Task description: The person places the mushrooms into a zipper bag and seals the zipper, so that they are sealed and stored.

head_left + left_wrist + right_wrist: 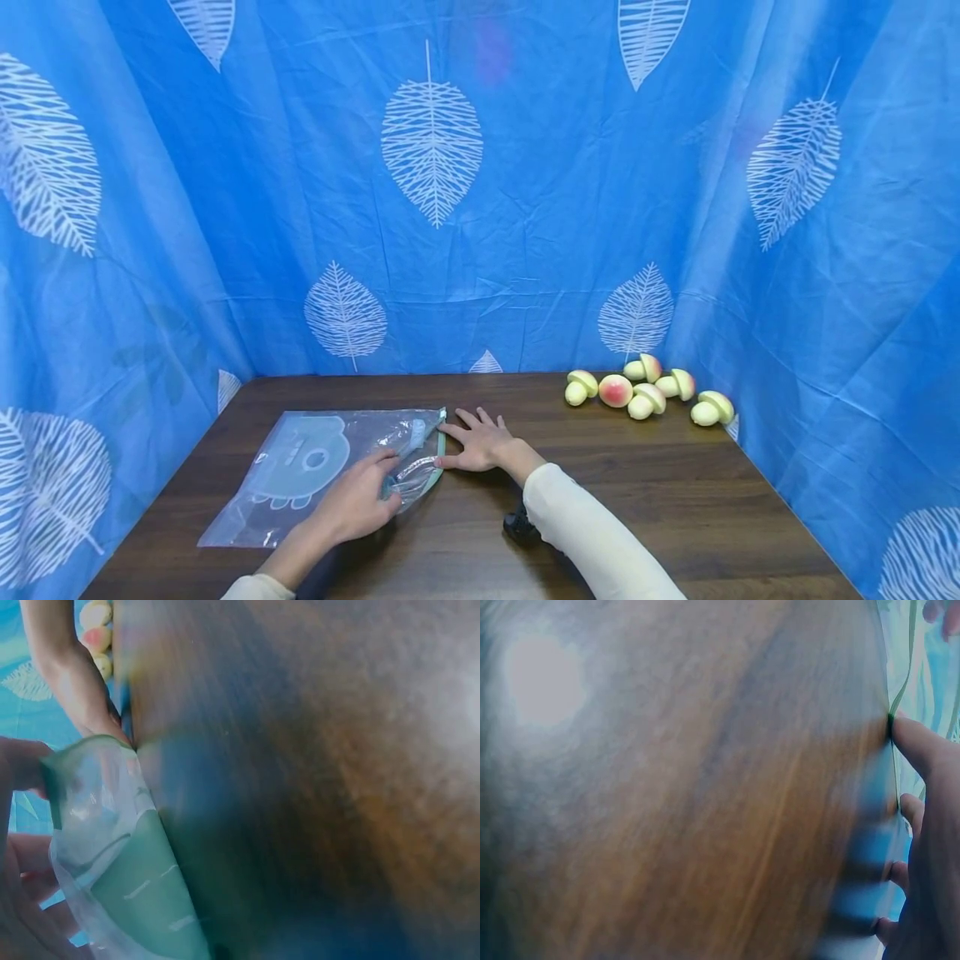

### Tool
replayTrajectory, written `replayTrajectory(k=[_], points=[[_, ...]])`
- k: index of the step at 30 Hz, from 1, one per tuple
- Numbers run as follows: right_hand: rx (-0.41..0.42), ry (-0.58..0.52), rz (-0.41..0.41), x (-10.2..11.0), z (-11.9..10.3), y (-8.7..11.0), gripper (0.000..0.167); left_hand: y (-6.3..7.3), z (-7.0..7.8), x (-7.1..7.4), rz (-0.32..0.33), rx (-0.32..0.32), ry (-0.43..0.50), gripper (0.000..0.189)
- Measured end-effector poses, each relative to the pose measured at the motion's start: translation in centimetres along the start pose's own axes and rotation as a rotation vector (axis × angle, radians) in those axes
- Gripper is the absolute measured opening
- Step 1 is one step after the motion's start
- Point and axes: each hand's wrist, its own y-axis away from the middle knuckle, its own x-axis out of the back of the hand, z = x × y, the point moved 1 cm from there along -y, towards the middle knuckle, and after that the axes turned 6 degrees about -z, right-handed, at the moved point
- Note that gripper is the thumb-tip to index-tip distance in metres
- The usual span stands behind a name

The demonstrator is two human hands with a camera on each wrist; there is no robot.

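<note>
In the head view, the clear plastic bag (247, 508) with pale green print lies on the brown table (622, 500), at nine o'clock from the right hand (480, 446). The left hand (356, 500) holds the loose film near the bag's mouth, its thumb and fingers curled with only a small gap. The right hand has its fingers straight and spread; it grips nothing, and its thumb touches the green-edged rim (438, 467). Six mushroom-shaped pieces (647, 402) are between two and three o'clock from this hand.
</note>
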Motion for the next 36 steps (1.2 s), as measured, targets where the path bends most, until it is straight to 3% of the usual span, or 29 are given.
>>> replayTrajectory(k=[7, 17, 25, 36], points=[[0.014, 0.004, 0.016, 0.0, 0.0, 0.1, 0.081, 0.3, 0.0, -0.3, 0.084, 0.04, 0.001, 0.075], [0.037, -0.001, 0.023, 1.0, -0.5, 1.3, 0.079, 0.3, 0.2, -0.1, 0.298, 0.022, 0.005, 0.086], [0.069, 0.017, 0.076, 1.7, -0.8, 2.1, 0.082, 0.3, 0.5, -0.3, 0.303, 0.026, 0.015, 0.088], [0.211, 0.02, 0.175, 2.9, 0.2, 3.0, 0.083, 0.1, 0.3, -0.1, 0.326, 0.004, 0.098, 0.087]])
